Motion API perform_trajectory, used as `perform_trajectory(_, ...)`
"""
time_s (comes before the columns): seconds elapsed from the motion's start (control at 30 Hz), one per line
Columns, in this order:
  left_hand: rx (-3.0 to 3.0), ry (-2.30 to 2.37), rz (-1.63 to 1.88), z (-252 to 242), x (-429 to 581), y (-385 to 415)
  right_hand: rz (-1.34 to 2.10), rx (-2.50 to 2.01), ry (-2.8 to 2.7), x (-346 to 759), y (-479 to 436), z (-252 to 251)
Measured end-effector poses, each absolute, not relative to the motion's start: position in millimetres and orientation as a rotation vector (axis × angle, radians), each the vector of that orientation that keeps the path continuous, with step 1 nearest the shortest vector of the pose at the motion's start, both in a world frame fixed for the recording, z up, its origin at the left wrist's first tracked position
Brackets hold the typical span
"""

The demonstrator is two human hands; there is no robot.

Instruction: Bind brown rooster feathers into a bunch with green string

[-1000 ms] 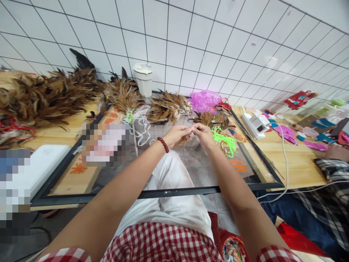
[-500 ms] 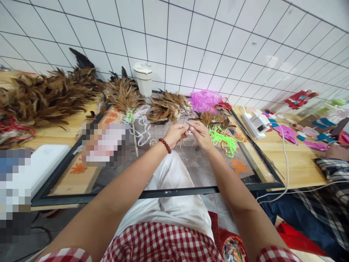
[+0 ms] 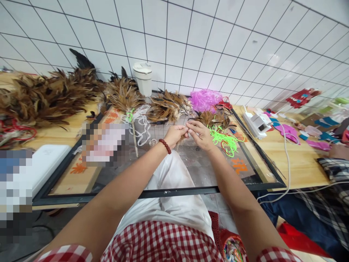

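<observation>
My left hand (image 3: 175,135), with a red bead bracelet (image 3: 165,145) on its wrist, is closed on a small bunch of brown feathers (image 3: 180,140) that hangs below the fingers. My right hand (image 3: 201,134) meets it from the right, its fingertips pinched at the top of the same bunch. Both hands hover over a glass sheet in a black frame (image 3: 174,192). A tangle of neon green cord (image 3: 224,140) lies just right of my right hand.
Brown feather piles (image 3: 46,96) and feather bunches (image 3: 167,107) line the back of the wooden table (image 3: 300,160). A white lidded cup (image 3: 143,78) and pink plastic (image 3: 205,100) stand by the tiled wall. A white glue gun (image 3: 256,123) with cable lies right. Another person's plaid sleeve (image 3: 334,165) is at far right.
My hands have parted slightly at the fingertips and shifted a little left; the right hand's fingers moved from gripping against the left hand to a pinch at the feather bunch.
</observation>
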State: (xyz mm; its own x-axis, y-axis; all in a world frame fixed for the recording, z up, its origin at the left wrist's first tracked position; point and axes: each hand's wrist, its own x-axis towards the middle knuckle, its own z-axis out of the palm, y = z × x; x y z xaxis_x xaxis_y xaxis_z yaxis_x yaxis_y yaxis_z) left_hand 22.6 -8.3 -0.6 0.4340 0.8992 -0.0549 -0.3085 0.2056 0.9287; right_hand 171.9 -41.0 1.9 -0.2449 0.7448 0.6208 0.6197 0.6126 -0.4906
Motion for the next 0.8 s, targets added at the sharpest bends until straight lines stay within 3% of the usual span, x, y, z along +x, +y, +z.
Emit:
perform_trajectory(0.43, 1.256, 0.681, 0.935, 3.4, 25.6, -15.8, 0.566, -1.039, -1.512, 169.0, -34.1, 0.8)
perform_trajectory(0.7, 1.590, 0.819, 1.030, 8.1, 21.3, -13.6, 0.367, -1.117, -1.568, 165.9, -35.4, 4.8)
perform_trajectory(0.8, 1.489, 0.901, 1.216, 8.8, 18.7, -7.1, 0.292, -1.172, -1.477, 173.6, -31.4, 3.8)
